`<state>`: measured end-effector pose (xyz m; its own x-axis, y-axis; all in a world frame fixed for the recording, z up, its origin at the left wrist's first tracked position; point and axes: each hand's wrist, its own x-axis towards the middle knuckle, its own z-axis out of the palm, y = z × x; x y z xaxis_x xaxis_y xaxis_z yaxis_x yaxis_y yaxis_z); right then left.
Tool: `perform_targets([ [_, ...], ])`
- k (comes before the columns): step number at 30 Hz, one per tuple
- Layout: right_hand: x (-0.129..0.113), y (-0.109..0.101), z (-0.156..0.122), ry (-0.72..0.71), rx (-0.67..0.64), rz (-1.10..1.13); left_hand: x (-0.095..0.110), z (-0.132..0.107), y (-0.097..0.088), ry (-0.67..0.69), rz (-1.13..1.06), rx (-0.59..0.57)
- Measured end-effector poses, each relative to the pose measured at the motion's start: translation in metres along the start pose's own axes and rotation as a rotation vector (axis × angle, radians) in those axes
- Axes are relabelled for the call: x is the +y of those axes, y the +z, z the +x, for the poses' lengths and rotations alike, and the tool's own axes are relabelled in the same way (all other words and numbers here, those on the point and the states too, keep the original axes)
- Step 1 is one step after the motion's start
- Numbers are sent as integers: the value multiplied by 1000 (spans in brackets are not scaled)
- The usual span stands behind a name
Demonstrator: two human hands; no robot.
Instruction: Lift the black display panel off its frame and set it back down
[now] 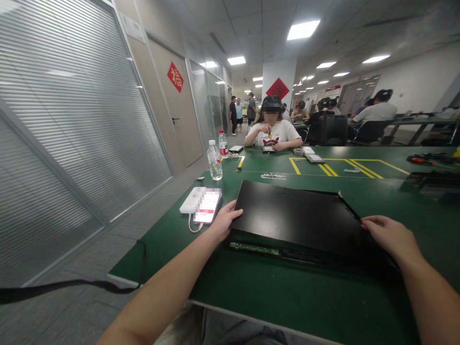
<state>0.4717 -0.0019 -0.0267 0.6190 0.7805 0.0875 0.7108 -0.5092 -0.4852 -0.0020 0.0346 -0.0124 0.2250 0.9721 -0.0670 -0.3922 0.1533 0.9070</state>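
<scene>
A large, flat black screen panel [294, 215] is tilted above the green table in front of me. My left hand [227, 219] grips its left edge, with the thumb over the top face and the other fingers out of sight behind. At the right edge, the fingers of my right hand [388, 235] are closed on the panel's rim. Below the near edge shows a narrow green circuit board strip [254, 248], beside a dark frame part. The panel hides whatever lies directly beneath it.
A phone [207, 206] and a white power bank [190, 200] joined by a cable lie left. Behind them stand two bottles, one clear [214, 163], one red-capped [223, 144]. A person [273, 129] works across the table [287, 297]. Tools [419, 159] lie far right.
</scene>
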Motion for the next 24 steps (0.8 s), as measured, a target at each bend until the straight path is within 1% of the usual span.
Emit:
perform_targets([
  [6,2,3,1,-19,58,9,-1,1,-1,15,13,-4],
  [17,-5,-2,-7,0,30,21,2,-1,1,0,2,-4],
  [20,-5,-2,-6,-19,42,19,3,-1,0,-5,-7,-3],
  [24,-4,-2,-6,-10,21,32,3,-1,0,-8,-13,15],
])
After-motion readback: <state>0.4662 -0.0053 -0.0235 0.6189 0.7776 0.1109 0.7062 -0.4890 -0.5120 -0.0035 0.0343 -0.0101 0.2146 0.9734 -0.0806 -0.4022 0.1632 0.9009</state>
